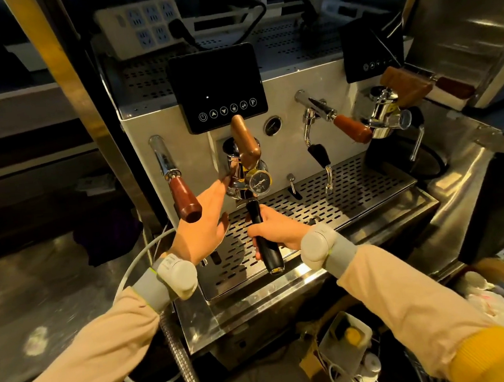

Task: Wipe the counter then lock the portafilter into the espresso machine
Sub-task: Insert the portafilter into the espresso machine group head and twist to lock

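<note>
1. The left hand (205,226) is held out flat with the fingers extended and grasping nothing; its fingertips are laid against the left side of the chrome group head (236,173), and a grey wrist band (172,275) is worn over a beige sleeve.
2. The right hand (274,230) is clenched around the black handle of the portafilter (262,236), which is seated under the group head with the handle pointing out toward the person over the drip tray (322,202). A matching grey band is worn on this wrist.
3. The basket end of the portafilter is hidden beneath the group head, so whether it is fully locked cannot be told. Part of the handle is covered by the right fingers.
4. A brown lever (244,142) and a small pressure gauge (258,182) are seen directly above the portafilter; a black touch panel (217,86) is mounted higher up.
5. A wood-handled lever (179,185) is seen at the left of the espresso machine (284,89), and a steam wand (316,141) near its middle.
6. At the far right a second group head (388,113) is seen, with a second panel cut partly by a steel surface.
7. The slotted drip tray is seen to be steel, with specks of coffee grounds near the hands. A power strip (142,22) is laid on the machine's top.
8. The counter at the left is blurred and dim; the clutter at the lower right is hard to make out.
</note>
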`<control>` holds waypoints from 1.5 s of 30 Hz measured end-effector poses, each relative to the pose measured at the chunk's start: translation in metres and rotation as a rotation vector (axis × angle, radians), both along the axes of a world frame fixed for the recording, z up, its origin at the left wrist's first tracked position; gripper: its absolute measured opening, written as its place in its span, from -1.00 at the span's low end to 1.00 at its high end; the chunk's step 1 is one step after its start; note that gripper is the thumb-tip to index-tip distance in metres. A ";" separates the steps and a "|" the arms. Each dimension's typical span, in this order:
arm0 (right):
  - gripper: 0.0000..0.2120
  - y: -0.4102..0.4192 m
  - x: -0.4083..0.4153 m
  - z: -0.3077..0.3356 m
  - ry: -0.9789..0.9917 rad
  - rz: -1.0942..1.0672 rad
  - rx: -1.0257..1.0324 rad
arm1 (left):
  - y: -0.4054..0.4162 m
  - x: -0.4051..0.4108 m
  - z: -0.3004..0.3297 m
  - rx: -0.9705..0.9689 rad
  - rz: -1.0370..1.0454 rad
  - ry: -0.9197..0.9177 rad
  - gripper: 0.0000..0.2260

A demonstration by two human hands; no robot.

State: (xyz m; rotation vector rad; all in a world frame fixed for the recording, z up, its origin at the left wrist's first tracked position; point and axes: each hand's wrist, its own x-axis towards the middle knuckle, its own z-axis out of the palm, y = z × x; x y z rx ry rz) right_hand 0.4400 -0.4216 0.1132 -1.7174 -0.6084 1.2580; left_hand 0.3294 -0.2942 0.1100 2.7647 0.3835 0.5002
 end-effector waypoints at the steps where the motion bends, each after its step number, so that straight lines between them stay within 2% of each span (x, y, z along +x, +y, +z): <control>1: -0.64 0.000 0.000 0.001 -0.001 0.003 0.000 | 0.000 0.000 0.000 0.002 0.005 0.013 -0.41; 9: -0.63 -0.004 0.006 0.004 -0.039 0.068 -0.012 | -0.001 0.000 0.002 0.038 0.034 0.109 -0.48; 20: -0.67 -0.012 0.025 0.014 -0.131 0.249 -0.041 | -0.004 -0.002 0.009 0.094 0.017 0.151 -0.45; 26: -0.70 -0.010 0.017 0.017 -0.125 0.174 -0.101 | -0.003 -0.004 0.008 0.114 0.015 0.162 -0.44; 28: -0.72 -0.008 0.008 0.016 -0.289 0.079 -0.156 | -0.004 -0.004 0.009 0.125 0.010 0.160 -0.44; 31: -0.66 -0.008 -0.008 0.012 -0.747 0.046 -0.254 | -0.007 -0.004 0.009 0.108 0.003 0.141 -0.44; 32: -0.64 -0.008 -0.012 0.011 -0.803 0.048 -0.263 | -0.006 -0.005 0.008 0.109 0.004 0.135 -0.44; 37: -0.62 -0.010 -0.013 0.016 -0.745 0.058 -0.277 | -0.005 -0.003 0.004 0.107 0.019 0.123 -0.43; 45: -0.55 -0.002 -0.012 0.016 -0.788 0.091 -0.364 | 0.001 -0.004 0.003 0.086 -0.015 0.121 -0.34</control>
